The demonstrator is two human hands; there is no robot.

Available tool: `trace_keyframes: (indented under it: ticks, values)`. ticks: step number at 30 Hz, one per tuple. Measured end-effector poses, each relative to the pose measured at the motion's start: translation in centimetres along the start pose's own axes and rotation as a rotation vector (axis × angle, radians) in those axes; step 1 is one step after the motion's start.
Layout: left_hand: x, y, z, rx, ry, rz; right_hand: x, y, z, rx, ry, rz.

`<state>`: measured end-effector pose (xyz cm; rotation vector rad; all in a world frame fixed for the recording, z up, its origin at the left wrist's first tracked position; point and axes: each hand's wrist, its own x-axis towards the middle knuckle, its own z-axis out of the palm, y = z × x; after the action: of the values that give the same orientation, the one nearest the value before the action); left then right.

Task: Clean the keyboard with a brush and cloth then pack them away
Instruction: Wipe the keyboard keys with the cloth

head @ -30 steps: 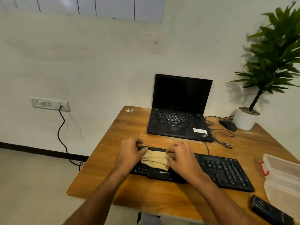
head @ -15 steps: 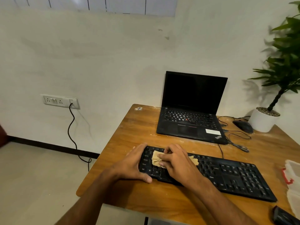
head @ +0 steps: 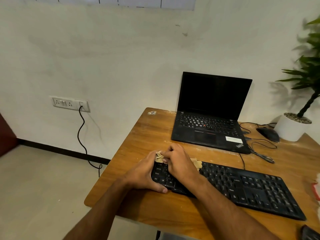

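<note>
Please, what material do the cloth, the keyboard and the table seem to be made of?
Cloth: apparently soft woven fabric, tan, matte; it bunches under the right hand.
Keyboard: likely black plastic, with a slight sheen on the keys.
Table: wood or wood-look laminate; grain lines, smooth finish.

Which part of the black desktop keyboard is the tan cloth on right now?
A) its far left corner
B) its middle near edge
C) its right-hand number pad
A: the right hand presses the crumpled tan cloth onto the black desktop keyboard's far left corner, which the left hand steadies.
</note>
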<state>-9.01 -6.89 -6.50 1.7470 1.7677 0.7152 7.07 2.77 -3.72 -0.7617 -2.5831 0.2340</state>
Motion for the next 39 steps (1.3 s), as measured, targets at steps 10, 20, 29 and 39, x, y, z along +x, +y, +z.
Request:
trace_keyframes:
  ticks: [10,20,29,39]
  values:
    - [0.2,0.1,-0.1,-0.018,-0.017,-0.044,-1.5,3.5,-1.4,-0.021,-0.108,0.103]
    - [0.2,0.2,-0.1,-0.018,-0.026,-0.037,1.1,-0.6,0.2,-0.004,-0.070,0.057]
    - [0.3,0.4,0.1,0.035,-0.008,-0.028,-3.0,-1.1,-1.3,0.010,-0.170,-0.166]
    - [0.3,0.4,-0.1,-0.001,-0.025,-0.036,-0.1,-1.4,-0.7,-0.040,-0.127,-0.012]
